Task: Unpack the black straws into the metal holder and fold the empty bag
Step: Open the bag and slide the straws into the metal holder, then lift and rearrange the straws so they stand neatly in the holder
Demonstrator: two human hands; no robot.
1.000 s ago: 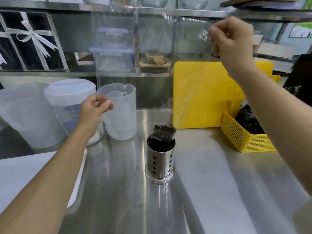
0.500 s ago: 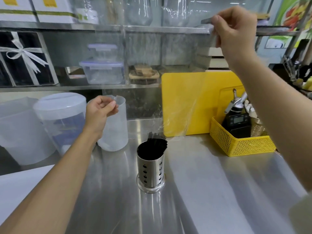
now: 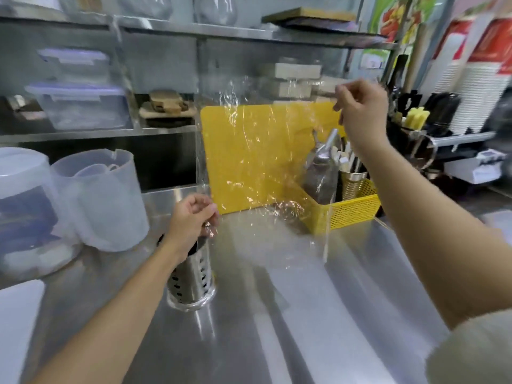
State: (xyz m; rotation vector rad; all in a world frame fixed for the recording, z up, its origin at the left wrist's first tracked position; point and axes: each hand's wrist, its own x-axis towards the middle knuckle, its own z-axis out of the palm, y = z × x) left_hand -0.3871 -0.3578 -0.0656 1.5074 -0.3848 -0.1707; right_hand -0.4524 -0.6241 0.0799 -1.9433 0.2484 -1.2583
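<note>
Bag (image 3: 266, 167), clear, crinkled and seemingly empty, hangs stretched in the air above the table (image 3: 304, 314), held between both hands. The right hand (image 3: 360, 112), at 2 o'clock in the view, has its grip closed to a pinch on the upper corner. The left hand (image 3: 191, 220), near the middle, has its fingers curled round the lower left edge of the bag. The sheet slopes between them, and its lower right edge hangs free just above the table.

The metal holder (image 3: 194, 275) stands upright on the table right below the left hand, at 6 o'clock from it. The wrist covers most of its mouth. Only a dark sliver of the black straws (image 3: 200, 243) shows at the rim.

A yellow cutting board (image 3: 216, 162) leans behind the bag, at 12 o'clock from the holder. A yellow basket (image 3: 354, 212) of tools sits at 2 o'clock. A clear jug (image 3: 105, 206) and a lidded tub (image 3: 25, 212) stand at 9 o'clock. Stacked red-and-white paper cups (image 3: 476, 79) and a green poster (image 3: 393, 18) fill the 1 o'clock corner; their print is too blurred to read.
</note>
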